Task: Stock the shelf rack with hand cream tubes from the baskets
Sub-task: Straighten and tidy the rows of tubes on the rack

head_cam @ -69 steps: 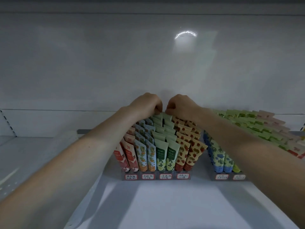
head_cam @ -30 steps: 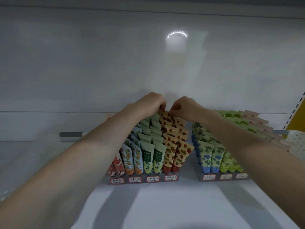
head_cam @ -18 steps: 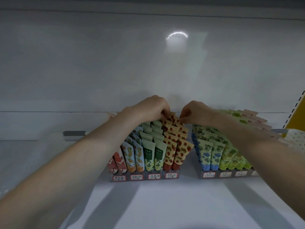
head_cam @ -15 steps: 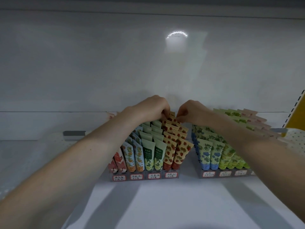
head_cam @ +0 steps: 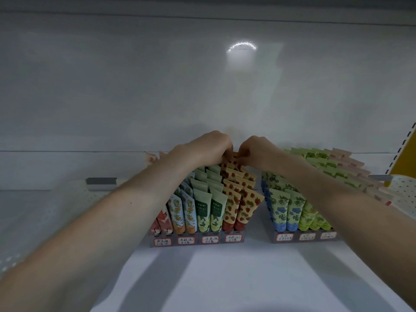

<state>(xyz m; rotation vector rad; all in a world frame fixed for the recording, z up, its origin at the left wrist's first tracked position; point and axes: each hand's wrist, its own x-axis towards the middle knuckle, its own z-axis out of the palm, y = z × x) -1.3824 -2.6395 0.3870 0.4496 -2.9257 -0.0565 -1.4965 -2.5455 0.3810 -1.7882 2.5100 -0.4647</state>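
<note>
Left hand (head_cam: pixel 209 147) and right hand (head_cam: pixel 256 152) both curled, pinching the strawberry tube (head_cam: pixel 234 156) at the back of the left rack (head_cam: pixel 198 240); likely risk: pushing it down into that packed row (head_cam: pixel 238 190) topples the row forward like dominoes.

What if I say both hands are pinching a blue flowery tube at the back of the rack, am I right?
Not quite. The head view shows the left hand and right hand pinching a strawberry tube, yellow with red berries, not a blue one, at the back of the rack.
</note>
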